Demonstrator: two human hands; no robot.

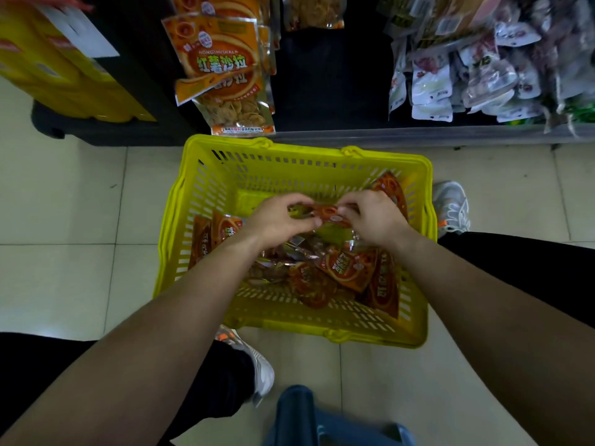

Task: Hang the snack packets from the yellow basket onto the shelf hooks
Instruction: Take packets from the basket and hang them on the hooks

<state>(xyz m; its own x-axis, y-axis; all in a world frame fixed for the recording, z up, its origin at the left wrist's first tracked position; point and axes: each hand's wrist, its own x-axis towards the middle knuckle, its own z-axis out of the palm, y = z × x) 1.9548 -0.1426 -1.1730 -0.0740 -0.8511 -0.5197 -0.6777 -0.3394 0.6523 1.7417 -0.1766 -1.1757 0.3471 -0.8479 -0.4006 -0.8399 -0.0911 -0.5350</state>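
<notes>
Hands met over the basket [299, 156], two of them on one packet [325, 213]. Your left hand [280, 223] pinched its top edge at one end, fingers curled in. Your right hand [373, 218] pinched the other end the same way. So the packet was stretched between them, lifted off the heap, above the middle of the basket.

One basket, yellow, sat on the tiled floor [64, 204] just in front of the shelf [331, 91]. Under your wrists lay the loose packets [347, 268]: two stood against the left wall, one leaned in the far right corner, and three overlapped on the right at your side. That made six for certain. Clear wrappers tangled in the middle kept me from a full total.

Up on the shelf, the hung packets [222, 59] of the same orange sort dangled in one column at the left. At least two faces showed, one behind the other, and the lowest came down close to the basket's far rim. Right of them, white packs [450, 78] crowded the hooks, too many and too blurred to count. Yellow boxes [54, 75] stood far left, their number unclear.

Your two shoes [450, 207] flanked the basket, one at its right side, one at its near left corner.
</notes>
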